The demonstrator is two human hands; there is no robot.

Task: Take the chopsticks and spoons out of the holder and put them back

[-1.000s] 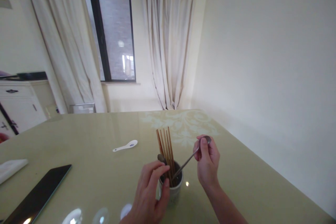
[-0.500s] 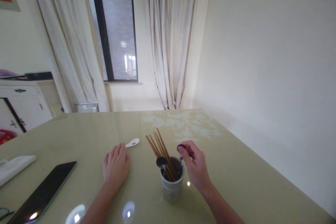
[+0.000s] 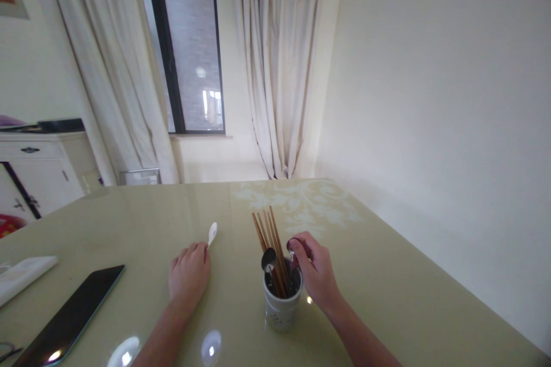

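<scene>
A white ceramic spoon [image 3: 212, 234] pokes out past the fingers of my left hand [image 3: 189, 272]. Those fingers are curled round its handle end, which is hidden, and the hand rests low over the table. My right hand [image 3: 316, 266] pinches a metal spoon [image 3: 290, 245] near its bowl, at the right rim of a pale grey cup [image 3: 283, 307]. The lower part of that spoon goes down into the cup. Several wooden chopsticks [image 3: 271, 235] lean to the left in the cup, beside a second metal spoon [image 3: 269, 258] standing bowl up.
On the table [image 3: 387, 298] at the left lie a dark tablet-like device [image 3: 77, 312] and a white packet [image 3: 28, 275]. A plain wall [image 3: 439, 97] runs along the right. Behind the table are curtains [image 3: 284, 69] and a window [image 3: 193, 57]; a white cabinet [image 3: 43, 172] stands at the left.
The white spoon has swung in my left hand and points more away from me. In the cup, the chopsticks and second spoon have shifted right. My right hand has moved slightly left.
</scene>
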